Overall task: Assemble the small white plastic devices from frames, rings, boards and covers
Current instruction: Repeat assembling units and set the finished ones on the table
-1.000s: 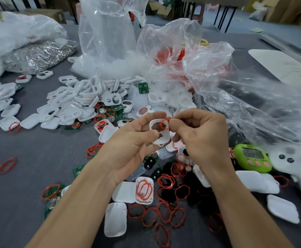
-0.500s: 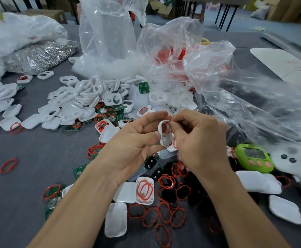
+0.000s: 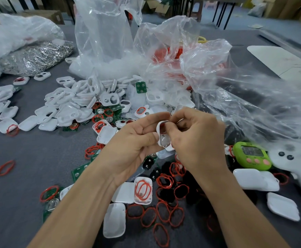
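Between my hands, the white frame (image 3: 161,140) stands edge-on, long axis upright, pinched along its left side by my left hand (image 3: 133,140), while my right hand (image 3: 198,138) pinches its upper end.

Head camera: sitting on the person's head, facing forward and down onto the grey counter (image 3: 29,154).
Nearness: hanging close over the white frame (image 3: 161,135), which is sitting at the picture's middle.
Wide angle: taking in the plastic bags (image 3: 106,42) beyond the white frame and the green timer (image 3: 252,155) to its right.
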